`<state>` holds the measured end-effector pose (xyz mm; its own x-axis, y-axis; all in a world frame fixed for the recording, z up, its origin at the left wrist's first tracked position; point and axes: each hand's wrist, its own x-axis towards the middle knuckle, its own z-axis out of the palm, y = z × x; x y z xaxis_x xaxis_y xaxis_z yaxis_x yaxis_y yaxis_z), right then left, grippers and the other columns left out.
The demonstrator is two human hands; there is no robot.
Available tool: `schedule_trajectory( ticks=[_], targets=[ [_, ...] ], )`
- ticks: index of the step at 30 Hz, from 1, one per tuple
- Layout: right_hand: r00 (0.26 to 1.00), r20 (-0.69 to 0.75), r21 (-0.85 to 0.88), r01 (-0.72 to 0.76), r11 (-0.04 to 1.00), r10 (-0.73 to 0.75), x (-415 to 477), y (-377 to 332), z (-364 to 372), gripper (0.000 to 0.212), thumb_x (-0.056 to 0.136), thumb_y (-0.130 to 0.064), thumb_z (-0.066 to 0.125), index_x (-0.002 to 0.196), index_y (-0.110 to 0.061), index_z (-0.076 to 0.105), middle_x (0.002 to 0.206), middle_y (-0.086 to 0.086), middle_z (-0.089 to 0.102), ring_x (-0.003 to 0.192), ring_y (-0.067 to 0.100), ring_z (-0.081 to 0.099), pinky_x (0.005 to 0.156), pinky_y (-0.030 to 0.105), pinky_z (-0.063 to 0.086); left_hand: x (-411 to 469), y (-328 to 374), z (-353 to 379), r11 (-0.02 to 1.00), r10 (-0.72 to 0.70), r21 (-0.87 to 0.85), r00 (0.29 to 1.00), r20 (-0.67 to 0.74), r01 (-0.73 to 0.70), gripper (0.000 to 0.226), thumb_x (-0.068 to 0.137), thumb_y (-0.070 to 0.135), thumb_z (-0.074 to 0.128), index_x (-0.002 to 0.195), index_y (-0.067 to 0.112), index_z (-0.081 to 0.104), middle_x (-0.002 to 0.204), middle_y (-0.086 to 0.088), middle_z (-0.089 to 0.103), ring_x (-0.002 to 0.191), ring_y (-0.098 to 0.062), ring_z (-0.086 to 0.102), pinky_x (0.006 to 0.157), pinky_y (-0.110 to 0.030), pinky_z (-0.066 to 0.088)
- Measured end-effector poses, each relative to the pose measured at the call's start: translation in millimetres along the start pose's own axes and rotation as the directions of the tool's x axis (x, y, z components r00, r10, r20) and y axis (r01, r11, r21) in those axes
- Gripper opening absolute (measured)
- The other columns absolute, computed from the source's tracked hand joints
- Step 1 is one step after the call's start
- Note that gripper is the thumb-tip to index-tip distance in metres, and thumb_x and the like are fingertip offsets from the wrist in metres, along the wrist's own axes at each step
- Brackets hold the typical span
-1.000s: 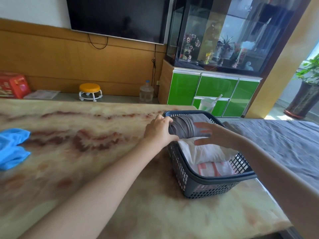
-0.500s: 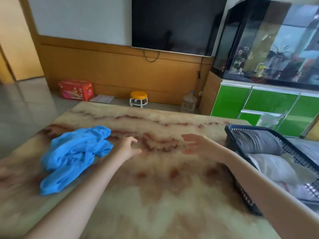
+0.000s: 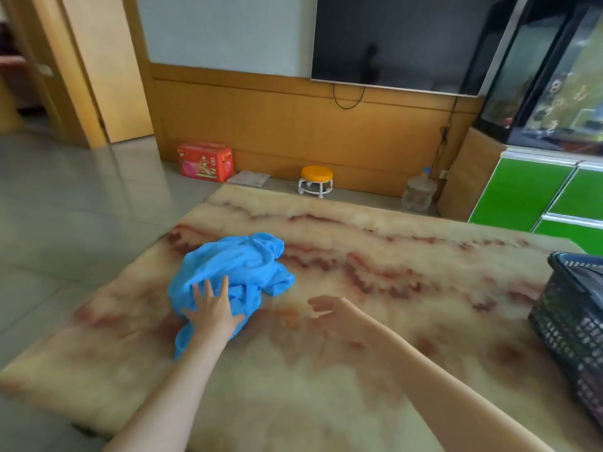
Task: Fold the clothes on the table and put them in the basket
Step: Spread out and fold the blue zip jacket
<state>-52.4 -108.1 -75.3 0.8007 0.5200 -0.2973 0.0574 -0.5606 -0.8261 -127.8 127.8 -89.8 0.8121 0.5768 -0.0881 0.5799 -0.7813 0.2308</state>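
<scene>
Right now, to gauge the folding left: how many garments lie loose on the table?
1: a crumpled blue garment near the table's left edge, under the left hand. The basket at the right is cut off, so its contents are hidden.

Wall-mounted TV (image 3: pixel 404 37), wood panelling (image 3: pixel 293 125)
</scene>
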Motion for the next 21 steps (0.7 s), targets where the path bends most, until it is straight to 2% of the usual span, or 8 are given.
schedule_trajectory(
  ticks=[3, 5, 8, 11, 13, 16, 18, 21],
  targets=[
    [0.999, 0.014, 0.154, -0.04, 0.987, 0.039, 7.0, 1.6, 14.2, 0.053, 0.076, -0.01, 0.075, 0.123, -0.019, 0.053, 0.126, 0.007, 0.051, 0.081, 0.004, 0.06, 0.069, 0.018, 0.051, 8.6, -24.5, 11.8, 0.999, 0.035, 0.007, 0.99, -0.135, -0.034, 0.052, 0.089, 0.043, 0.059, 0.135, 0.022, 0.049, 0.131, -0.007, 0.051, 0.123, -0.028, 0.047, 0.098, -0.041, 0.042],
    [1.0, 0.012, 0.173, -0.025, 0.985, 0.023, 7.9, 1.6, 20.4, 0.05, 0.082, -0.015, 0.072, 0.128, -0.022, 0.053, 0.127, 0.002, 0.055, 0.095, 0.009, 0.062, 0.077, 0.021, 0.053, 6.5, -27.3, 13.9, 0.988, 0.063, -0.124, 0.969, -0.239, -0.095, 0.028, 0.09, 0.032, 0.06, 0.111, 0.015, 0.068, 0.109, -0.01, 0.066, 0.107, -0.03, 0.059, 0.083, -0.038, 0.047],
    [0.999, -0.045, 0.253, 0.002, 0.967, 0.009, 9.0, -8.6, 24.6, 0.052, 0.087, -0.022, 0.067, 0.136, -0.021, 0.049, 0.134, 0.002, 0.052, 0.113, 0.017, 0.057, 0.09, 0.027, 0.051, -11.1, -12.7, 17.6, 0.895, 0.125, -0.392, 0.962, -0.242, -0.214, 0.019, 0.087, 0.026, 0.066, 0.096, 0.011, 0.072, 0.097, -0.007, 0.073, 0.097, -0.027, 0.065, 0.075, -0.034, 0.044],
    [0.989, -0.139, 0.301, -0.006, 0.954, 0.05, 12.3, -20.9, 22.1, 0.047, 0.094, -0.027, 0.058, 0.139, -0.021, 0.045, 0.13, 0.004, 0.052, 0.097, 0.013, 0.058, 0.074, 0.026, 0.051, -43.2, 19.5, 23.0, 0.722, 0.297, -0.615, 0.945, -0.138, -0.317, 0.017, 0.085, 0.02, 0.069, 0.095, 0.006, 0.073, 0.094, -0.004, 0.074, 0.094, -0.019, 0.067, 0.08, -0.027, 0.045],
    [0.982, -0.162, 0.382, -0.026, 0.924, 0.095, 11.4, -20.6, 18.8, 0.049, 0.09, -0.037, 0.062, 0.136, -0.026, 0.048, 0.121, 0.002, 0.059, 0.097, 0.013, 0.061, 0.086, 0.038, 0.052, -70.4, 45.2, 25.8, 0.637, 0.398, -0.696, 0.914, -0.072, -0.332, 0.022, 0.085, 0.021, 0.069, 0.099, 0.004, 0.073, 0.099, -0.004, 0.073, 0.097, -0.014, 0.065, 0.082, -0.017, 0.042],
    [0.968, -0.22, 0.319, -0.043, 0.947, 0.118, 4.1, -3.2, 2.8, 0.058, 0.079, -0.025, 0.077, 0.132, -0.016, 0.054, 0.121, 0.002, 0.057, 0.105, 0.015, 0.059, 0.096, 0.034, 0.049, -110.3, 79.5, 22.5, 0.586, 0.575, -0.738, 0.813, 0.087, -0.335, 0.035, 0.08, 0.035, 0.069, 0.11, 0.016, 0.071, 0.108, 0.007, 0.07, 0.103, -0.002, 0.062, 0.088, -0.01, 0.041],
    [0.953, -0.269, 0.228, -0.078, 0.971, 0.139, -5.4, 10.6, -12.4, 0.053, 0.072, -0.01, 0.082, 0.121, -0.007, 0.062, 0.114, 0.006, 0.061, 0.1, 0.018, 0.06, 0.094, 0.035, 0.05, -119.5, 90.3, 17.5, 0.6, 0.591, -0.735, 0.794, 0.141, -0.316, 0.033, 0.082, 0.033, 0.071, 0.112, 0.02, 0.07, 0.106, 0.01, 0.07, 0.088, 0.008, 0.061, 0.078, -0.005, 0.042],
    [0.926, -0.364, 0.132, -0.056, 0.99, 0.1, -22.5, 30.4, -35.8, 0.037, 0.07, -0.009, 0.083, 0.105, -0.006, 0.071, 0.103, 0.007, 0.07, 0.099, 0.021, 0.065, 0.093, 0.04, 0.052, -110.7, 88.8, 5.1, 0.595, 0.455, -0.722, 0.888, -0.061, -0.354, 0.016, 0.083, 0.024, 0.07, 0.099, 0.02, 0.072, 0.087, 0.011, 0.07, 0.066, 0.003, 0.061, 0.064, -0.013, 0.045]
  ],
)
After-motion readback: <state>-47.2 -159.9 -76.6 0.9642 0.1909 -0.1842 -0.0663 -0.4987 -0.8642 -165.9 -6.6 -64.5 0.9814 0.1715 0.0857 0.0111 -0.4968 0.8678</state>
